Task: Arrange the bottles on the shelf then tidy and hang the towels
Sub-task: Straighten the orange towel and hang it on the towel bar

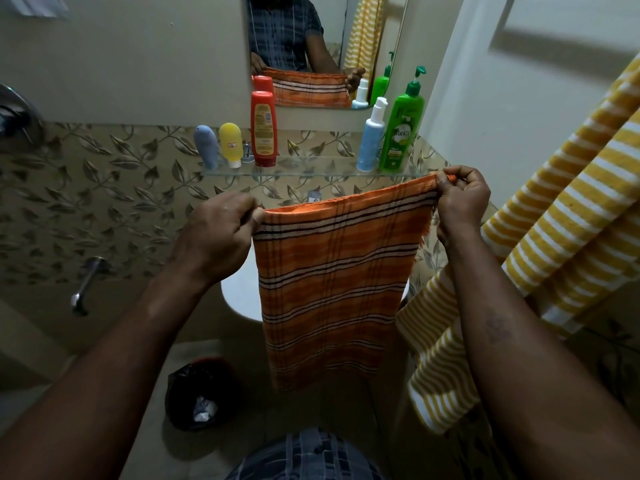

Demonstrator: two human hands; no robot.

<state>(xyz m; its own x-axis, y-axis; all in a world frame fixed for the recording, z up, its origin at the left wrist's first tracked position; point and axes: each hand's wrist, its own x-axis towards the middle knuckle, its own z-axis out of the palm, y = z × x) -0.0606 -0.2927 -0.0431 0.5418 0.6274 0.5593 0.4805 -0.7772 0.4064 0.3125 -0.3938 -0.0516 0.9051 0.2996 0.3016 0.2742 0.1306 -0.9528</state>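
Orange towel point(332, 289) hung spread by its top corners, the left hand point(221, 237) and right hand point(460, 199) each pinching one.
The yellow striped towel point(571, 209) crowded the right side and would likely snag on a swing there. The glass shelf point(311, 172) edge sat near the top hem, so a forward lift risked toppling the green pump bottle point(401, 133). Open room lay below and left.
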